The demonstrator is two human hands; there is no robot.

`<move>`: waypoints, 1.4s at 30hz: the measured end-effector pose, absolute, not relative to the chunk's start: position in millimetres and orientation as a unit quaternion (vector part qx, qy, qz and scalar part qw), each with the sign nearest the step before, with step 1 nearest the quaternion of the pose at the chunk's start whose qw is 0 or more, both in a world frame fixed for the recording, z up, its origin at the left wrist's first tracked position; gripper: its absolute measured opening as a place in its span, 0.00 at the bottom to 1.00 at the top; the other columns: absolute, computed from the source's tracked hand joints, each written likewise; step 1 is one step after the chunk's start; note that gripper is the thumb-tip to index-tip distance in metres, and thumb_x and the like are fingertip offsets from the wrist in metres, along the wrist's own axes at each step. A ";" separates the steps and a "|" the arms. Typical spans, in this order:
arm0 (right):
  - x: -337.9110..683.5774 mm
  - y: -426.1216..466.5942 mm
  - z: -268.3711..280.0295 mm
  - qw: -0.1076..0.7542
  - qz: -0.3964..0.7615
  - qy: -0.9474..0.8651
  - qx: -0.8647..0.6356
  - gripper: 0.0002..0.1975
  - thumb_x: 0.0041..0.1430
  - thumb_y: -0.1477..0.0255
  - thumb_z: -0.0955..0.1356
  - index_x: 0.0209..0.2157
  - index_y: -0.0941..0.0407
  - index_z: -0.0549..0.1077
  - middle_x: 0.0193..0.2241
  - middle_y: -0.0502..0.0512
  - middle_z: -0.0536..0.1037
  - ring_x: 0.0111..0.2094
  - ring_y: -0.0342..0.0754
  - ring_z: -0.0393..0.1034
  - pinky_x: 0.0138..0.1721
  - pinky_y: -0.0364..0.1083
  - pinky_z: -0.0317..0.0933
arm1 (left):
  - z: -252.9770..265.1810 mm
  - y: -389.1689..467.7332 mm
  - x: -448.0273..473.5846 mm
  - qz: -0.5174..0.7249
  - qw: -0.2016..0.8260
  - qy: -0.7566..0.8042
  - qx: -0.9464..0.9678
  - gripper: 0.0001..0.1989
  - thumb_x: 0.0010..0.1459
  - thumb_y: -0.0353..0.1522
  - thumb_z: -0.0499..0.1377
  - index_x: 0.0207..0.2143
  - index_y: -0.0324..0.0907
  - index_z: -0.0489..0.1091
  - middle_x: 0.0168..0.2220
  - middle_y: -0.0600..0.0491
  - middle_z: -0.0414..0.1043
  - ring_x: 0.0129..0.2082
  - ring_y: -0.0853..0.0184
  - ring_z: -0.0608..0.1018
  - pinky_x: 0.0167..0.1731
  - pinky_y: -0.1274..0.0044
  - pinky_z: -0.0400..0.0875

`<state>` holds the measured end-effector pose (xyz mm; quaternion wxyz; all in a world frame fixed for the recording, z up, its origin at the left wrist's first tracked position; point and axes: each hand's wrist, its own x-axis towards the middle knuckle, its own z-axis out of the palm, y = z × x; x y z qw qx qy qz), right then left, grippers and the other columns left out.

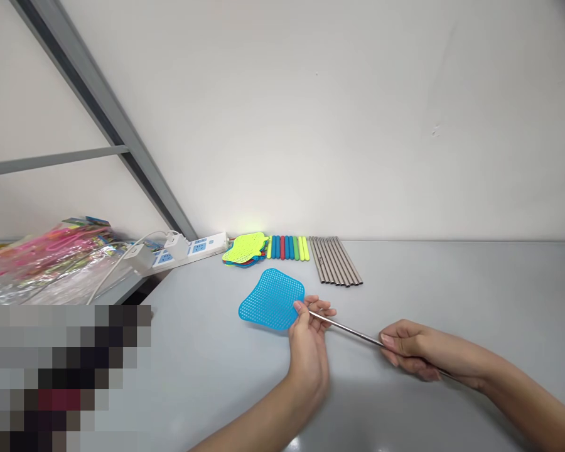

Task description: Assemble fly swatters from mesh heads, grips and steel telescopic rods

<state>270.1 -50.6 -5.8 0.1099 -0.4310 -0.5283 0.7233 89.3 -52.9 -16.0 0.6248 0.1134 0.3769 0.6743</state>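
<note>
My left hand [309,336] pinches the base of a blue perforated fly swatter head [274,300], its thumb over the neck where a thin metal rod [346,328] meets it. Farther along, my right hand [412,348] is closed around the rod, whose far end runs on under the wrist. The joint between rod and head is partly hidden by my left fingers. Behind them on the table lie a stack of swatter heads with a yellow one [247,248] on top, a row of coloured handle grips [289,247] and several metal tubes [336,260].
A white power strip [195,249] with plugged-in chargers [139,257] and a cable lies at the back left. Beside it are clear plastic bags [51,263] of pink items. A grey metal frame [108,119] slants up the wall; the lower left is pixelated.
</note>
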 end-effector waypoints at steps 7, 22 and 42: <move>267.6 -52.6 0.2 0.092 0.729 -0.518 -0.438 0.17 0.56 0.59 0.58 0.24 0.58 0.63 0.10 0.40 0.50 0.12 0.35 0.37 0.12 0.37 0.34 | -11.3 -62.6 97.5 0.698 0.621 0.346 0.084 0.07 0.57 0.32 0.50 0.30 0.37 0.63 0.25 0.52 0.69 0.27 0.71 0.73 0.35 0.76 0.67; 258.1 -52.9 -8.1 0.073 0.741 -0.497 -0.446 0.16 0.55 0.58 0.58 0.26 0.57 0.62 0.10 0.40 0.53 0.11 0.34 0.36 0.10 0.36 0.32 | -18.6 -81.1 108.6 0.650 0.661 0.365 0.082 0.12 0.56 0.38 0.49 0.31 0.37 0.62 0.22 0.50 0.69 0.26 0.67 0.74 0.36 0.73 0.67; 261.6 -50.3 -6.6 0.119 0.638 -0.578 -0.494 0.14 0.51 0.61 0.63 0.24 0.59 0.63 0.16 0.46 0.64 0.13 0.34 0.53 0.13 0.35 0.47 | -20.3 -65.7 102.3 0.642 0.655 0.386 0.098 0.12 0.55 0.35 0.52 0.35 0.34 0.66 0.40 0.40 0.70 0.39 0.64 0.74 0.44 0.74 0.67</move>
